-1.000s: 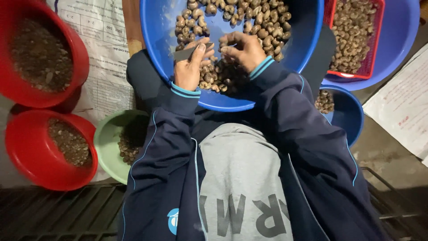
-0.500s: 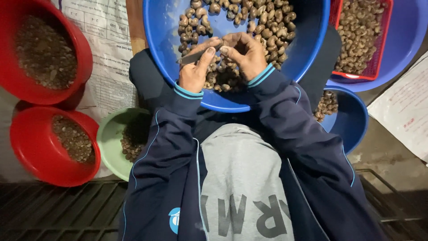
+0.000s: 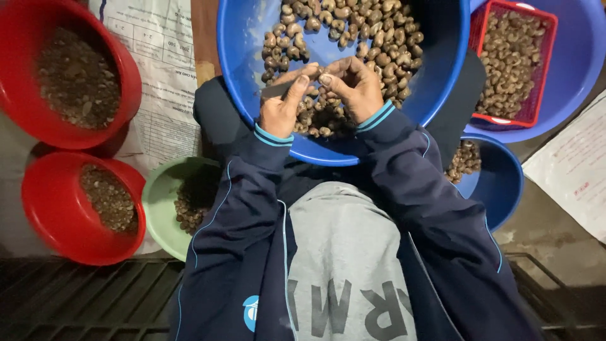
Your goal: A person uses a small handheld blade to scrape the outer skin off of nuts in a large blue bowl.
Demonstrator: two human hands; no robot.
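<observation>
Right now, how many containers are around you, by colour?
Blue bowls: 3, the big one under the hands, one holding the basket, one lower right
Red bowls: 2
Green bowl: 1
Red basket: 1
Total: 7

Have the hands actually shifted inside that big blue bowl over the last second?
No. The left hand and right hand stay together over the nuts near the big blue bowl's front rim; the camera shifted, not they.
</observation>
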